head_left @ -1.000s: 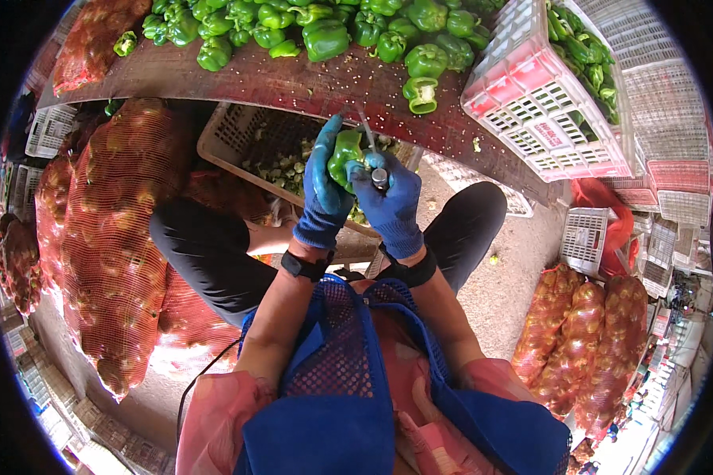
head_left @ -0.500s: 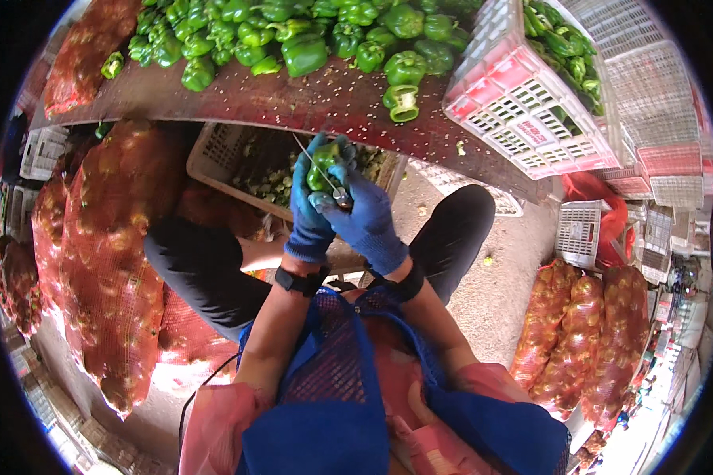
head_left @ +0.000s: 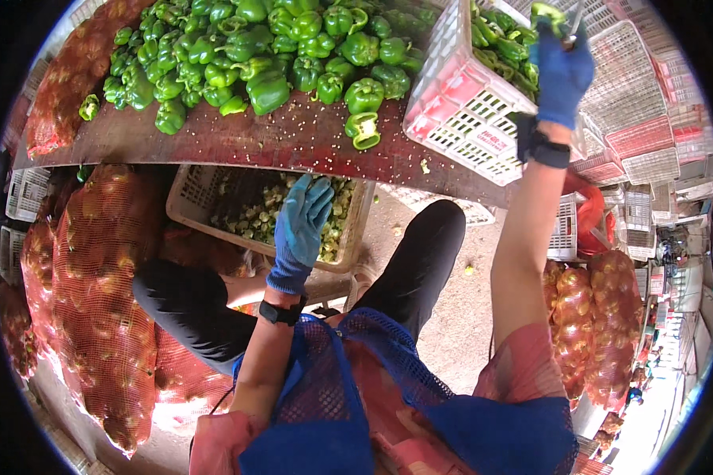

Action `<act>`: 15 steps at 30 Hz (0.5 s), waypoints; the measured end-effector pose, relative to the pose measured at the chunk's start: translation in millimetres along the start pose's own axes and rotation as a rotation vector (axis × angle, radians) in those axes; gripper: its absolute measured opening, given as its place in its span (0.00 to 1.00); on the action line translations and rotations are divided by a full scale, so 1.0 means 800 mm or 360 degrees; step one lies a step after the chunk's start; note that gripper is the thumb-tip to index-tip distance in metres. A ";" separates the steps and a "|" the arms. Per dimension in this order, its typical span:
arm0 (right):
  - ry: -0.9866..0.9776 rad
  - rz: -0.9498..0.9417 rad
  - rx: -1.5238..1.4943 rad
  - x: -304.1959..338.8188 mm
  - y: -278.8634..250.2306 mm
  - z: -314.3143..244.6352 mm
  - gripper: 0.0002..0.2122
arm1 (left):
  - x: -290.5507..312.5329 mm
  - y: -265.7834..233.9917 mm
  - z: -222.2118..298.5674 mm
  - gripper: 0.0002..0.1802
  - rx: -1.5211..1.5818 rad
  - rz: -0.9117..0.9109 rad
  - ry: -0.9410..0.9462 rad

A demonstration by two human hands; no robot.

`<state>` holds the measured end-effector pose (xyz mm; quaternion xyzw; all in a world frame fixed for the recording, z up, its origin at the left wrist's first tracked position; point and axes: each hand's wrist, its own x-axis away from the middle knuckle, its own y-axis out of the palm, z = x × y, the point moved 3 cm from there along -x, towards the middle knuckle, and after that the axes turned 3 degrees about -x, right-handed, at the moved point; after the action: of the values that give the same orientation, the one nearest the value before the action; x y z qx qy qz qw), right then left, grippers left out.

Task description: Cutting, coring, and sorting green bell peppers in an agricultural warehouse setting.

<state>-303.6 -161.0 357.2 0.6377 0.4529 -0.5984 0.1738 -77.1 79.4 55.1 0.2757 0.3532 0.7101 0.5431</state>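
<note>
At upper right, over the red-and-white crate [head_left: 444, 111], the right hand [head_left: 566, 77] grips a cut green pepper [head_left: 548, 13] beside what looks like a knife blade [head_left: 578, 16]; the left hand [head_left: 299, 222], empty, fingers loosely extended, is near a basket [head_left: 360, 218] of trimmings [head_left: 265, 230]. Pepper should be light, firm but crackable, slick-skinned, best held round its outer wall, clear of the blade. Farther out, whole peppers [head_left: 269, 92] heap on the worktop [head_left: 214, 144], the crate's raised side standing between them and the right hand.
</note>
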 end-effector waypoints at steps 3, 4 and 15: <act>-0.0457 0.0145 0.0923 0.110 0.101 0.078 0.11 | -0.011 0.002 -0.014 0.30 0.0033 -0.0072 -0.0023; -0.0468 -0.0217 0.0502 0.166 0.145 0.052 0.11 | -0.002 -0.011 -0.009 0.30 -0.0110 0.0055 -0.0001; 0.0342 -0.1338 -0.0113 0.321 0.215 -0.014 0.11 | 0.004 -0.037 0.003 0.26 -0.0641 0.0383 0.0014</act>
<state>-194.1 -148.6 68.1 0.4501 0.7089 -0.5315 -0.1114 -59.0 87.7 32.6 0.1989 0.1714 0.8270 0.4971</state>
